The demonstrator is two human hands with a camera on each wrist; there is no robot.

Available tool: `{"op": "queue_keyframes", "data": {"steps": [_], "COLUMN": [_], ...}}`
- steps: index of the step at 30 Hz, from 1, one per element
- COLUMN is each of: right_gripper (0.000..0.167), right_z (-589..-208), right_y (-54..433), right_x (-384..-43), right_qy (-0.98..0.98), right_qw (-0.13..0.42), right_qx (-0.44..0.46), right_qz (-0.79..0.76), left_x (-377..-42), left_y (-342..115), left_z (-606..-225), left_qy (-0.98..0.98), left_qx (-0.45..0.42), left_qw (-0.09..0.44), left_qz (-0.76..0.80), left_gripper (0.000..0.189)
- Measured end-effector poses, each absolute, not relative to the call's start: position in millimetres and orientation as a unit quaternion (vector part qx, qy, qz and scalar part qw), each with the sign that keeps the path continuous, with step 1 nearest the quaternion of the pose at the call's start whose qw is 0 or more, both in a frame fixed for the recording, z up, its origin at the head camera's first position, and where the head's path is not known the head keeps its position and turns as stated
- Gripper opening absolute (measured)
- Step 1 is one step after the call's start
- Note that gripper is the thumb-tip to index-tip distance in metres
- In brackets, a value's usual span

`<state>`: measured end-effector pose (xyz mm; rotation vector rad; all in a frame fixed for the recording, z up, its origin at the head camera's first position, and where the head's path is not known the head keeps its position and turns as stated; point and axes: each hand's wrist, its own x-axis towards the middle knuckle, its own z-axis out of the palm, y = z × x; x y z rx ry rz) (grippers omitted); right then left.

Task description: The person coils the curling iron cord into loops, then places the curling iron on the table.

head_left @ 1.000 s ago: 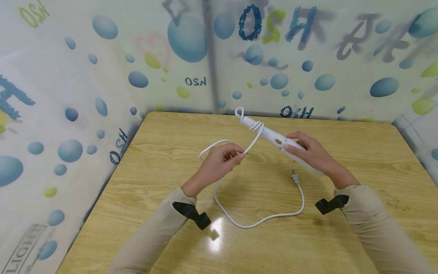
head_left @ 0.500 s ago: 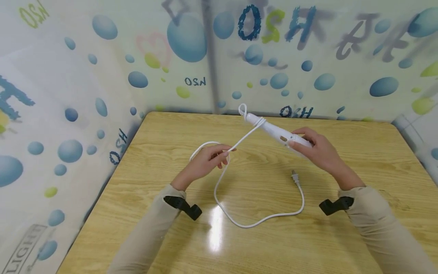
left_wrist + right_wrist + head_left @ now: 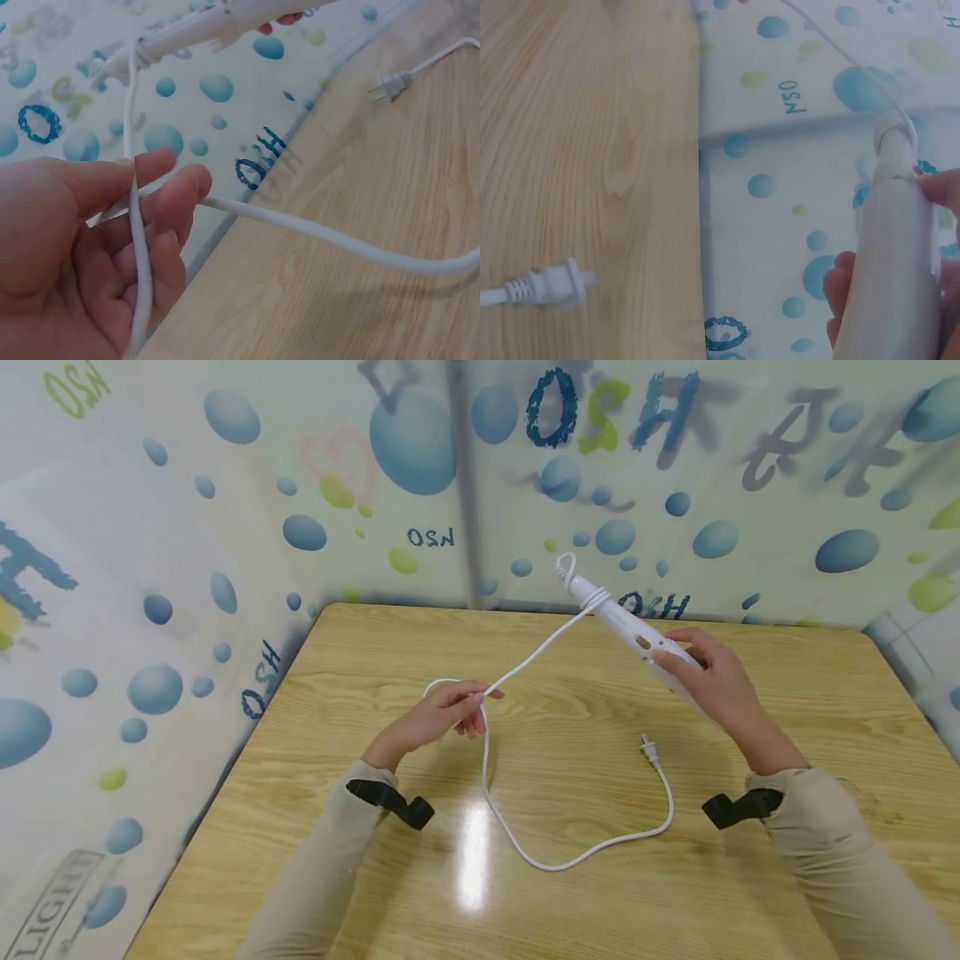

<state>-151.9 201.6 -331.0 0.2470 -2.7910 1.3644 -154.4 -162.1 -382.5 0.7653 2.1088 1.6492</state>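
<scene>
My right hand (image 3: 723,689) grips a long white hair styling iron (image 3: 621,625) by its lower body, tilted up to the left above the table. Several turns of its white cord (image 3: 555,868) are wound near the narrow tail end. From there the cord stretches down to my left hand (image 3: 431,718), which pinches it between thumb and index finger. Past those fingers, more cord crosses the open palm in the left wrist view. The rest loops over the tabletop and ends at a two-prong plug (image 3: 649,749), lying between my hands. The iron's far end is hidden behind my right hand.
A wooden table (image 3: 337,877) fills the foreground. Its back and left edges meet walls (image 3: 645,410) covered with blue and green bubble patterns and letters. Each sleeve carries a black wrist mount (image 3: 738,808).
My left hand has slid left, drawing the cord out straighter. My right hand has lifted the iron up and to the right. The plug stays in place.
</scene>
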Motion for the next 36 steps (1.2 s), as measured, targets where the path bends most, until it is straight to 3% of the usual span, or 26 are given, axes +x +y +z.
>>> {"op": "queue_keyframes", "data": {"steps": [6,16,27,32,36], "right_gripper": [0.055,0.047,0.033,0.024,0.024], "right_z": [-331,-322,-305,-304,-304], "right_y": [208,204,203,206,210], "right_x": [-155,-154,-139,-136,-135], "right_qy": [-0.891,-0.877,-0.863,-0.862,-0.863], "right_qw": [0.006,0.017,0.006,0.015,0.013], "right_qx": [0.043,0.062,0.111,0.140,0.151], "right_qz": [0.451,0.476,0.493,0.487,0.483], "left_x": [-154,-157,-196,-210,-219], "left_y": [-165,-141,-137,-135,-136], "left_z": [-384,-396,-405,-401,-398], "left_qy": [0.698,0.697,0.769,0.783,0.761], "left_qx": [0.239,0.253,0.183,0.187,0.217], "left_qw": [0.257,0.317,0.264,0.250,0.277], "left_qz": [0.625,0.591,0.553,0.539,0.546], "left_gripper": [0.030,0.035,0.052,0.048,0.039]}}
